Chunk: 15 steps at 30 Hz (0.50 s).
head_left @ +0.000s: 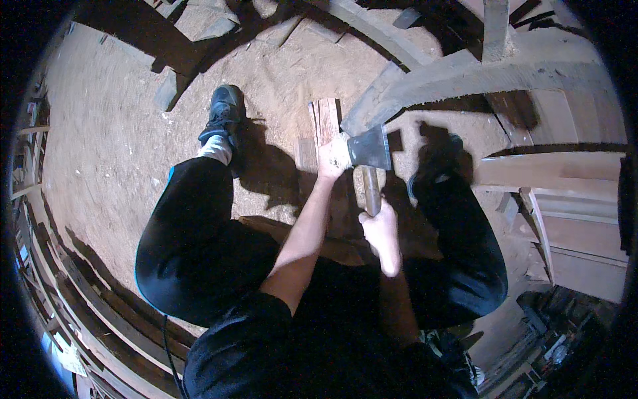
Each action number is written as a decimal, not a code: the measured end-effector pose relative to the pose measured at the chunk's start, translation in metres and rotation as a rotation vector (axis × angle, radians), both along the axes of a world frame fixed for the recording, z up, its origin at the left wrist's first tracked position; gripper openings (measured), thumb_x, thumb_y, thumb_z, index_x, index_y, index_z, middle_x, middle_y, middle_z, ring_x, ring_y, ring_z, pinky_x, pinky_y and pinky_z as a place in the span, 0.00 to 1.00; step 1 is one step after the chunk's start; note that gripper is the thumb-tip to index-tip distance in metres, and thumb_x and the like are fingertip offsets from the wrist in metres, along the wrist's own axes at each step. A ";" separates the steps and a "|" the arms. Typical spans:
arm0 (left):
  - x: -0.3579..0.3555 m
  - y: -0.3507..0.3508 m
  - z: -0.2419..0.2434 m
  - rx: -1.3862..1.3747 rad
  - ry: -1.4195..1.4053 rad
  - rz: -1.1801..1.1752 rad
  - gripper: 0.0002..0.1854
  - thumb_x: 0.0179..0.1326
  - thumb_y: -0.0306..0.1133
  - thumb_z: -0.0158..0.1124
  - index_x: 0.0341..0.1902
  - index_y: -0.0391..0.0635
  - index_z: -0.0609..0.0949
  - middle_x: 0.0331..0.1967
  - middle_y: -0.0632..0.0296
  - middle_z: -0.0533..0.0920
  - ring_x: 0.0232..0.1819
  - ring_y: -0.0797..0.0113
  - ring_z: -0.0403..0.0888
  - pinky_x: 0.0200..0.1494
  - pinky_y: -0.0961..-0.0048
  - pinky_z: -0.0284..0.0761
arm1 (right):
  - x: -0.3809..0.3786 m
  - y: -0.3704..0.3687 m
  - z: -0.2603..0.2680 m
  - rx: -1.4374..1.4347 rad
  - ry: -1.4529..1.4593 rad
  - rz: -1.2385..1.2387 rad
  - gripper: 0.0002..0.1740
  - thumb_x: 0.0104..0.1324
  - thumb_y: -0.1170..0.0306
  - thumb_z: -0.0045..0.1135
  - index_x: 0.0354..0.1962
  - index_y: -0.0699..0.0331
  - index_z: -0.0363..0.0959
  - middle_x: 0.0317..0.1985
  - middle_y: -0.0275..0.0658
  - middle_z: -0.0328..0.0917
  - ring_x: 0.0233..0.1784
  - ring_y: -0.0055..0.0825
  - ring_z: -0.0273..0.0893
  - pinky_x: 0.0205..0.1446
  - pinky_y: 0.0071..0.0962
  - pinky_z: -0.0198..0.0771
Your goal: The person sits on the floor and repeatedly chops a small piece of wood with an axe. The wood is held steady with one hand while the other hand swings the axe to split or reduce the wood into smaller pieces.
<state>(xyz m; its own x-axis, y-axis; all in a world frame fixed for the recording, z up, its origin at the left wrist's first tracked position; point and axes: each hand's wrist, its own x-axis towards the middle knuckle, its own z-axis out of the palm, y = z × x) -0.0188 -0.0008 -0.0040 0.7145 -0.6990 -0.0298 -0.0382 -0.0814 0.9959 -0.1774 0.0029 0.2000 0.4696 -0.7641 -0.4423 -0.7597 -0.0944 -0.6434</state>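
My right hand point(381, 227) is wrapped around the wooden handle of a hatchet point(370, 148), whose broad dark steel head points away from me, its bright edge to the right. Just left of the head, my left hand point(335, 155) is closed at the near end of a reddish split piece of wood point(325, 118). Glare and the hatchet head hide some of its fingers. A short wood block point(305, 153) lies beside that hand. Below both hands, dark wood point(319, 199) sits in shadow between my legs.
My left shoe point(225, 112) and shadowed right shoe point(443, 154) flank the work on a sawdust-covered floor point(109, 149). Heavy curved timbers point(448, 80) stand ahead to the right. Boards point(553, 167) are at the right, and long planks point(104, 319) line the lower left.
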 end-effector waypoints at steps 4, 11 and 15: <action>0.006 0.006 -0.010 0.001 -0.161 0.055 0.08 0.62 0.26 0.48 0.32 0.46 0.77 0.25 0.66 0.76 0.25 0.70 0.77 0.27 0.73 0.73 | 0.005 0.005 0.007 0.044 0.038 -0.030 0.20 0.49 0.77 0.57 0.43 0.64 0.72 0.32 0.48 0.79 0.36 0.40 0.80 0.42 0.35 0.73; -0.001 0.003 0.039 -0.553 0.768 0.110 0.09 0.62 0.20 0.47 0.36 0.43 0.78 0.28 0.66 0.78 0.27 0.70 0.78 0.29 0.72 0.75 | 0.001 0.004 0.010 0.089 -0.034 -0.093 0.19 0.49 0.77 0.58 0.42 0.66 0.72 0.30 0.46 0.77 0.31 0.33 0.77 0.39 0.33 0.72; -0.004 0.000 0.028 -0.567 0.896 0.084 0.12 0.60 0.16 0.48 0.42 0.38 0.79 0.34 0.63 0.81 0.33 0.71 0.81 0.35 0.73 0.78 | 0.004 0.001 0.026 0.071 -0.014 -0.072 0.18 0.49 0.77 0.59 0.41 0.66 0.72 0.28 0.45 0.76 0.28 0.32 0.74 0.38 0.33 0.71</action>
<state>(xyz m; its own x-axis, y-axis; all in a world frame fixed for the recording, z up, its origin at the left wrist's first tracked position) -0.0231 -0.0006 0.0239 0.6396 -0.7254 -0.2545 0.7124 0.4348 0.5509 -0.1732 0.0035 0.2258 0.4209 -0.7629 -0.4907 -0.7538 0.0068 -0.6571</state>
